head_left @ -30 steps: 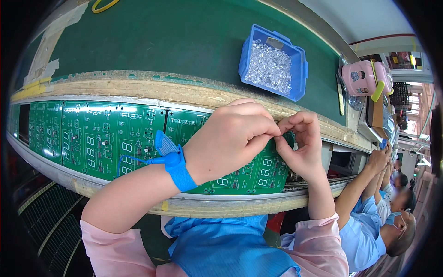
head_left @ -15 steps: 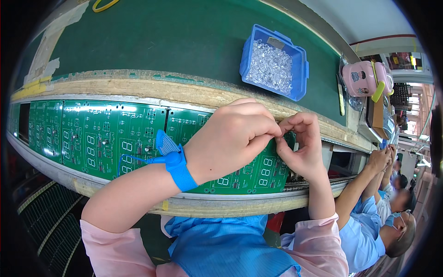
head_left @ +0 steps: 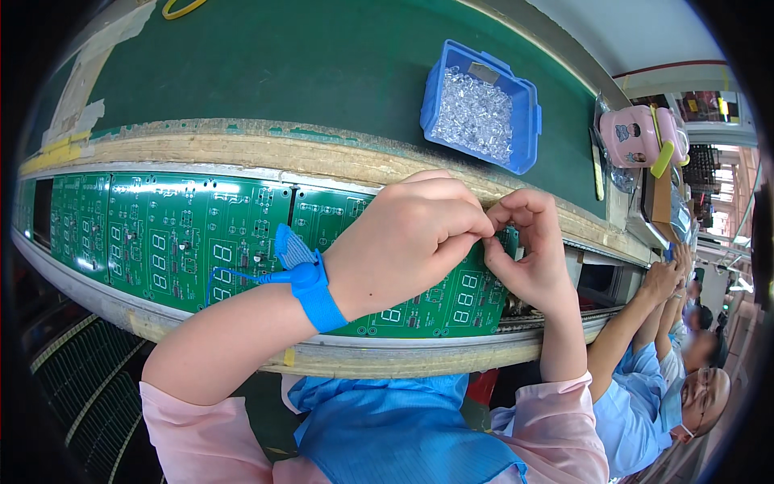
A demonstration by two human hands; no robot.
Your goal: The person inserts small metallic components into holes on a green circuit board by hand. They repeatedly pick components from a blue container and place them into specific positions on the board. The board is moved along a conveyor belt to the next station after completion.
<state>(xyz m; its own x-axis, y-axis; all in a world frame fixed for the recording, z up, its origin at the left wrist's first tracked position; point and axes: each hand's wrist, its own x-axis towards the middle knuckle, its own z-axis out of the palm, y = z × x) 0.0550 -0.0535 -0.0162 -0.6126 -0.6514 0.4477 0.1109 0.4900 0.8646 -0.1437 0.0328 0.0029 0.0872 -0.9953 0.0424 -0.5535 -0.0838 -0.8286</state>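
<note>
My left hand (head_left: pixel 415 242) is closed in a pinch above a green circuit board (head_left: pixel 468 319) with white-outlined digit displays. A blue wrist strap (head_left: pixel 321 306) with a coiled cord is around that wrist. Its fingertips meet those of my right hand (head_left: pixel 536 262), whose thumb and index finger curl together in a ring. Whatever sits between the fingertips is too small or hidden to name. Beyond the hands, a blue bin (head_left: pixel 528 121) holds many small clear plastic pieces (head_left: pixel 472 113).
More green boards (head_left: pixel 169 234) lie in a row along the rail to the left. A wooden ledge (head_left: pixel 242 145) runs behind them, bordering a green mat (head_left: pixel 306 73). Yellow tape roll (head_left: pixel 184 8) lies far left; a pink container (head_left: pixel 633 135) stands far right. Co-workers' arms (head_left: pixel 637 302) reach in at right.
Both hands stay nearly in place, with my right hand and its fingers shifting slightly. A co-worker at the right has turned their head.
</note>
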